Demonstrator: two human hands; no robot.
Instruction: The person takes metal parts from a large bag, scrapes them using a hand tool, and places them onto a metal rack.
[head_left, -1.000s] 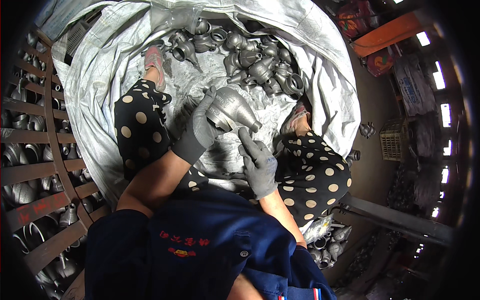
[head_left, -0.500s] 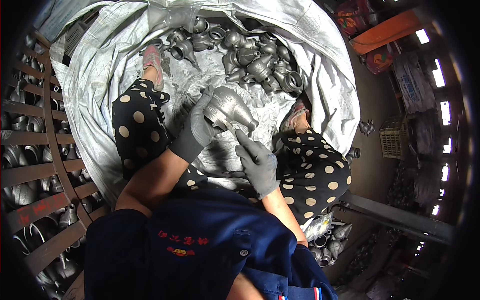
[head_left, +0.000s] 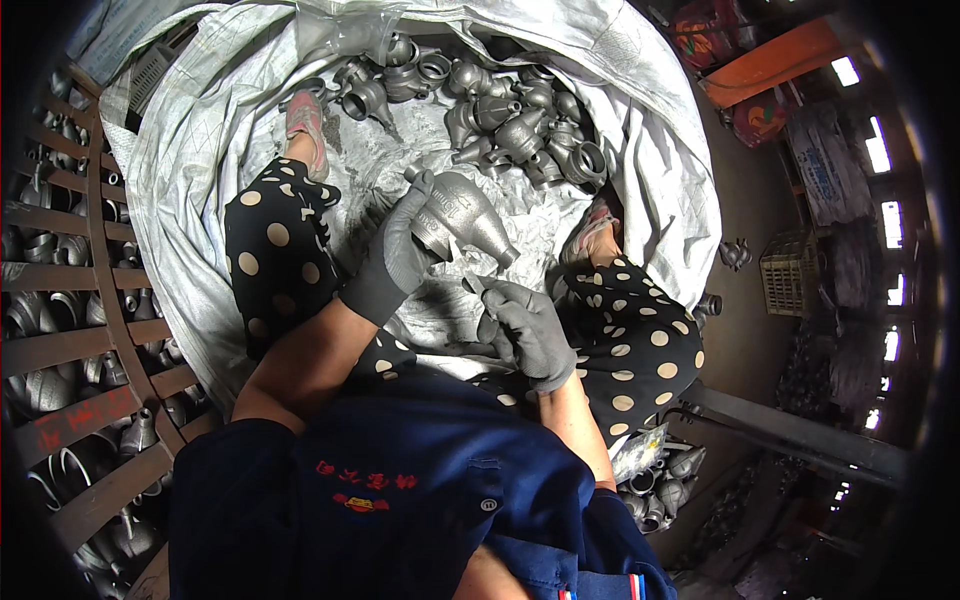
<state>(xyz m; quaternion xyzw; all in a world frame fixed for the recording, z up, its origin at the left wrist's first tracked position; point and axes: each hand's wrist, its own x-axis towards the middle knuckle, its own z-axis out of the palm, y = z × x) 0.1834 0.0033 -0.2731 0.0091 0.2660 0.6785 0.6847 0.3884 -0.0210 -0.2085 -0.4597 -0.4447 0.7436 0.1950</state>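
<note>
My left hand (head_left: 398,250), in a grey glove, grips a grey metal pipe fitting (head_left: 468,215) by its wide end. The casting tapers to a narrow neck pointing to the lower right, with raised marks on its side. My right hand (head_left: 533,335), gloved too, is closed around a small thin blade-like tool (head_left: 474,284); its tip sticks out toward the fitting, just short of the rim. The tool's handle is hidden in my fingers. Both hands are above a whitish woven sheet (head_left: 430,325) between my legs.
Several grey metal fittings (head_left: 520,135) lie heaped on the sheet's far side. To the left, a rusty slatted metal crate (head_left: 100,215) holds more. A yellowish plastic basket (head_left: 787,275) stands at the right, beyond a metal bar (head_left: 790,425). Other fittings (head_left: 655,495) lie by my right thigh.
My right hand with the tool has drawn back from the fitting's rim, toward me and to the right. In my left hand the fitting has turned a little.
</note>
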